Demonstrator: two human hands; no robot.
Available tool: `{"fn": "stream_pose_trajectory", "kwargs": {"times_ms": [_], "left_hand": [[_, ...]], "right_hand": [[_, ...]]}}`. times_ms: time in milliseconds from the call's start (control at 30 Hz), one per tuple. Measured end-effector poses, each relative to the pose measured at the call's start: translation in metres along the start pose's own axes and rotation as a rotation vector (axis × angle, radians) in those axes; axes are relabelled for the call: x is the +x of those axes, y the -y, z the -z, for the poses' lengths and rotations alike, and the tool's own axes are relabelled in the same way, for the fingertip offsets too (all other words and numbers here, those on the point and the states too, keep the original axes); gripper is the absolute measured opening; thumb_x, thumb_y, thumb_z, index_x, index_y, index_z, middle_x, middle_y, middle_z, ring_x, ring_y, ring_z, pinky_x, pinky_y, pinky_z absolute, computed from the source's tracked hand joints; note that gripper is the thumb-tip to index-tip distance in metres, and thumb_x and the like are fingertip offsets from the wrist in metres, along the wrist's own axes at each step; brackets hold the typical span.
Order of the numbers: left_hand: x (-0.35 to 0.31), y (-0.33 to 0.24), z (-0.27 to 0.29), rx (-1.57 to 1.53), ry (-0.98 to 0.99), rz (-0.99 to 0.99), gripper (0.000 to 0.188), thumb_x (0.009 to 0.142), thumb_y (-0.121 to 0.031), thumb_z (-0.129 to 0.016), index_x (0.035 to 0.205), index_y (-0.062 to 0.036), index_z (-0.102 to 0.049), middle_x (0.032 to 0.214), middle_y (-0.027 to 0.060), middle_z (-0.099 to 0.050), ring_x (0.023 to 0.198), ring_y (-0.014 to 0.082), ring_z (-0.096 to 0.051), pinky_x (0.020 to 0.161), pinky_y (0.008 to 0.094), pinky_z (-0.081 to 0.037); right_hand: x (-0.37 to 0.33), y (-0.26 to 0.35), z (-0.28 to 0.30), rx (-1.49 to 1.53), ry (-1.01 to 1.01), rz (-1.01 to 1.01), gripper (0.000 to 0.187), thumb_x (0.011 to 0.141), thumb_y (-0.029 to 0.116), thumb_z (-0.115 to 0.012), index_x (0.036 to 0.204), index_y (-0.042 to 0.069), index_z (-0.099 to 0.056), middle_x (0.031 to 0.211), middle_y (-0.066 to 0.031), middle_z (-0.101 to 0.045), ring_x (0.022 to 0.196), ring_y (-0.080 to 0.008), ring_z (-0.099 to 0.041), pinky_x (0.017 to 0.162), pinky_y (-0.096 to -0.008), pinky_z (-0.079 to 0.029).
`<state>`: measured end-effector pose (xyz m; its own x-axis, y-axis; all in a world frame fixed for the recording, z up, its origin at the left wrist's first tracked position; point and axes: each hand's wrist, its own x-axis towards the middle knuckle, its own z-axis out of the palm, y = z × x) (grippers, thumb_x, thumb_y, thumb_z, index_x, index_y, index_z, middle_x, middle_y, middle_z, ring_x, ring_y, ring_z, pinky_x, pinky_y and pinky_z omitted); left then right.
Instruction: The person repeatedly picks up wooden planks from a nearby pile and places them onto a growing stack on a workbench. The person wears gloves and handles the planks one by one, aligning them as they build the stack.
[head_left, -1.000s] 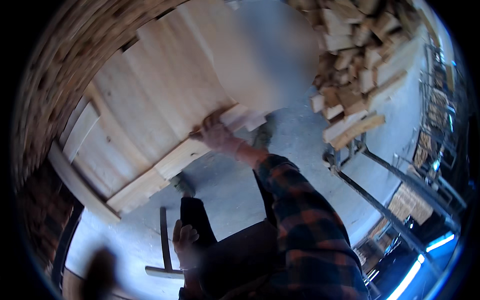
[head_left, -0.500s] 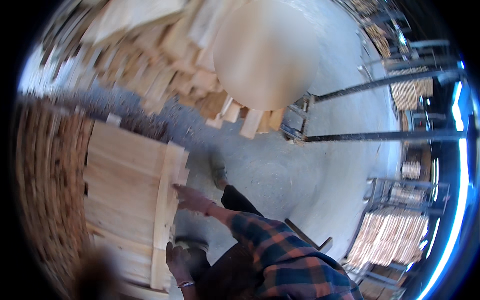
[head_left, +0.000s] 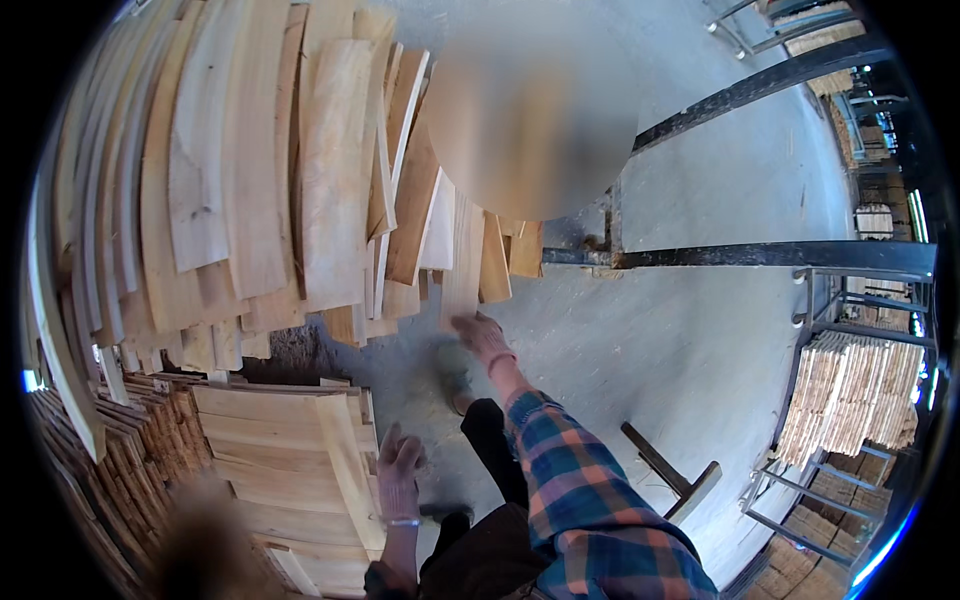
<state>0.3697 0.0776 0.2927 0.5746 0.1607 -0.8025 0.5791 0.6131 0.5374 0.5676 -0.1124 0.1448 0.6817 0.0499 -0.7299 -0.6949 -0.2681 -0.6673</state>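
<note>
Long pale planks lie side by side in a pile, their ends pointing toward me. My right hand (head_left: pixel 486 343), in a light knitted glove, is at the near end of one plank (head_left: pixel 461 258), its fingers bent over that end. Lower and to the left, my left hand (head_left: pixel 400 468), also gloved, has its fingers apart and holds nothing. It hovers beside the right edge of a low stack of boards (head_left: pixel 275 432), with a narrower strip (head_left: pixel 345 470) lying across the board ends.
Dark metal rails (head_left: pixel 760 257) run off to the right from the plank pile (head_left: pixel 335 180). A T-shaped bar (head_left: pixel 672 468) stands on the grey floor (head_left: pixel 590 350) right of my arm. Stacked wood (head_left: pixel 850 395) sits on a metal trolley farther right. A round blur hides part of the pile.
My view has swung toward the plank pile. My right hand has gone from the low board stack to a plank end. The left hand has stayed near the stack's edge, fingers now raised.
</note>
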Motion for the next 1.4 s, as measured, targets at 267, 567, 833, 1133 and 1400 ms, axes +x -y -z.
{"fn": "stream_pose_trajectory", "kwargs": {"times_ms": [267, 567, 833, 1133, 1400], "left_hand": [[0.120, -0.040, -0.044, 0.879, 0.277, -0.033, 0.074, 0.078, -0.032, -0.068, 0.139, -0.0022, -0.039, 0.112, 0.0204, -0.063, 0.095, 0.0279, -0.064, 0.078, 0.0360, -0.051], [-0.102, 0.063, 0.078, 1.274, 0.098, -0.154, 0.060, 0.079, -0.033, -0.064, 0.133, -0.0140, -0.044, 0.096, 0.0173, -0.066, 0.085, 0.0354, -0.066, 0.074, 0.0460, -0.052], [-0.190, 0.114, 0.173, 0.837, -0.122, -0.176, 0.084, 0.082, -0.042, -0.067, 0.145, -0.0042, -0.026, 0.131, 0.0219, -0.049, 0.102, 0.0371, -0.057, 0.082, 0.0446, -0.047], [-0.241, 0.267, 0.297, 0.340, -0.909, 0.002, 0.095, 0.075, -0.052, -0.072, 0.146, -0.0071, -0.028, 0.140, 0.0224, -0.042, 0.123, 0.0371, -0.048, 0.100, 0.0399, -0.042], [-0.157, 0.269, 0.378, 0.694, -0.931, 0.577, 0.120, 0.053, -0.051, -0.084, 0.148, -0.0122, -0.022, 0.144, 0.0175, -0.021, 0.133, 0.0430, -0.019, 0.107, 0.0586, -0.022]], "right_hand": [[-0.154, -0.056, -0.024, 0.153, 0.567, -0.186, 0.035, 0.086, 0.022, -0.066, 0.112, -0.001, -0.061, 0.103, -0.0117, -0.066, 0.095, -0.0218, -0.064, 0.080, -0.0341, -0.054], [-0.230, -0.033, -0.087, 0.759, 0.336, -0.328, 0.078, 0.075, 0.026, -0.076, 0.140, 0.011, -0.035, 0.109, -0.0097, -0.054, 0.099, -0.0301, -0.059, 0.085, -0.0477, -0.053], [-0.311, -0.079, -0.213, 0.166, 0.296, -0.093, 0.051, 0.072, 0.006, -0.072, 0.112, 0.006, -0.040, 0.085, -0.0060, -0.052, 0.070, -0.0218, -0.057, 0.063, -0.0358, -0.054], [-0.339, -0.086, -0.413, -1.571, 0.915, 0.842, 0.114, 0.054, 0.018, -0.083, 0.150, 0.009, -0.022, 0.113, -0.0204, -0.054, 0.099, -0.0333, -0.057, 0.086, -0.0425, -0.048], [-0.217, -0.114, -0.621, -2.079, 0.755, 1.896, 0.110, 0.059, 0.024, -0.082, 0.150, 0.025, -0.021, 0.114, -0.0142, -0.049, 0.103, -0.0294, -0.053, 0.082, -0.0483, -0.047]]}}
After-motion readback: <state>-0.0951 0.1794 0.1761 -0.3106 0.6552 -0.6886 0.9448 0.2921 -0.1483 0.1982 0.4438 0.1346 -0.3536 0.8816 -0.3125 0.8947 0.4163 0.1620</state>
